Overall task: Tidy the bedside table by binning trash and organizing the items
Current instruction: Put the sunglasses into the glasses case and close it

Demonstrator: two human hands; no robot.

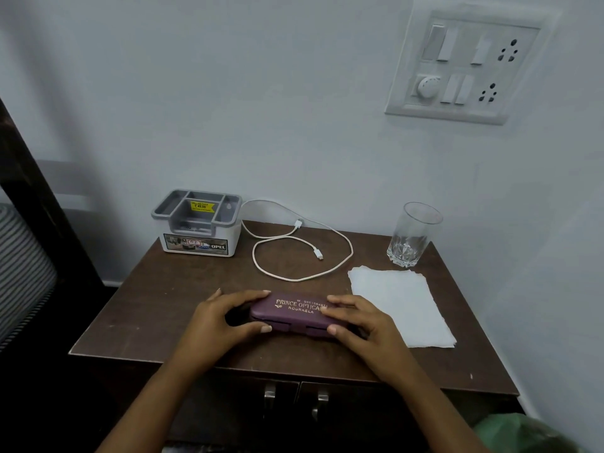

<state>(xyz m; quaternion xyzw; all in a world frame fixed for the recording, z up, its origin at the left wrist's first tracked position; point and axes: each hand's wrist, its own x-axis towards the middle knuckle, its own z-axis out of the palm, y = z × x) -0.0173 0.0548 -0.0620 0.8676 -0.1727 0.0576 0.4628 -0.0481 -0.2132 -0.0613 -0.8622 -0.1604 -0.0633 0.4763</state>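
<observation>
A purple glasses case [294, 313] with gold lettering lies closed near the front of the brown bedside table [163, 308]. My left hand [217, 322] grips its left end and my right hand [356, 325] grips its right end, thumbs on the front edge. A white charging cable [304, 253] lies looped behind the case. A white tissue [400, 308] lies flat to the right. A grey and white organizer box [199, 223] stands at the back left. A clear drinking glass [410, 235] stands at the back right.
A switchboard [470, 63] with sockets is on the wall above the glass. Cabinet doors with two metal handles [295, 402] sit below the tabletop. A green bin bag [523, 433] shows at the bottom right. A dark bed frame [36, 197] stands left.
</observation>
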